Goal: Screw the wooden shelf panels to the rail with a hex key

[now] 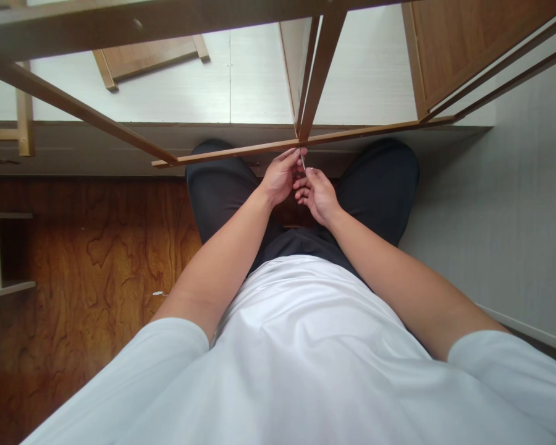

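Observation:
A brown wooden frame (241, 150) lies across in front of me, its long narrow rail above my lap. An upright bar (319, 80) meets this rail near the middle. Just under that joint, my left hand (282, 176) is closed, thumb and fingers pinched against the rail; what lies between them is too small to make out. My right hand (319, 194) sits slightly lower and to the right. Between its thumb and finger it grips a thin metal rod, apparently a hex key (303, 162), whose upper end reaches up to the joint beside my left fingertips.
The frame rests over a white platform (259, 74). A smaller wooden piece (152, 59) lies there at the left, and a wooden panel (482, 49) fills the upper right. A grey wall (514, 204) stands close on the right. A white scrap (158, 293) lies on the wood-patterned floor (97, 259).

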{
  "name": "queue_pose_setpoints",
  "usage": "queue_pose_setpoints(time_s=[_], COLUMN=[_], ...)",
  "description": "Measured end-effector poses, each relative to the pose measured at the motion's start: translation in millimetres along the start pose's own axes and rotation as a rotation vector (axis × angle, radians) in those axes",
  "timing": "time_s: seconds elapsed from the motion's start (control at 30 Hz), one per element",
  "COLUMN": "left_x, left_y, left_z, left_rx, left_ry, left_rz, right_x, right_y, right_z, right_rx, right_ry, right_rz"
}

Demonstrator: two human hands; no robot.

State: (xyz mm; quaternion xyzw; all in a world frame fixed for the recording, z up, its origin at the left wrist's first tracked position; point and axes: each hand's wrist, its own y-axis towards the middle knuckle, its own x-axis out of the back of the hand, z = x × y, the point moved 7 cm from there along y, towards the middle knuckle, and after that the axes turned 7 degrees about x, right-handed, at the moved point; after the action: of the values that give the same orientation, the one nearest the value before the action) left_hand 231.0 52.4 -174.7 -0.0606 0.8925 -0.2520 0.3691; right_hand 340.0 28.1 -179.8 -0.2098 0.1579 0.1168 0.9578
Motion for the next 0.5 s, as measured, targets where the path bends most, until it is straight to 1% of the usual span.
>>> queue_pose_setpoints(time_s=[0.1,0.3,0.4,0.5], left_x=[-0.1,1.1,-0.1,-1.6], left_y=[0,-2,-3,-4], left_z=[1,4,3,1], left_rx=[-0.004,0.057,0.061,0.054], left_ry=[0.017,0.064,0.039,0.006], left_rz=[0.024,0.0,0.02,0.039], right_x=[2,-7,-9,-9], right_y=[1,-2,-4,-4], right_z=[4,9,11,13], right_rx=[0.054,0.079,0.088,0.11], right_ry=[-0.002,-0.032,-0.072,-0.066], right_rz=[-0.02,0.064,0.072,0.074])
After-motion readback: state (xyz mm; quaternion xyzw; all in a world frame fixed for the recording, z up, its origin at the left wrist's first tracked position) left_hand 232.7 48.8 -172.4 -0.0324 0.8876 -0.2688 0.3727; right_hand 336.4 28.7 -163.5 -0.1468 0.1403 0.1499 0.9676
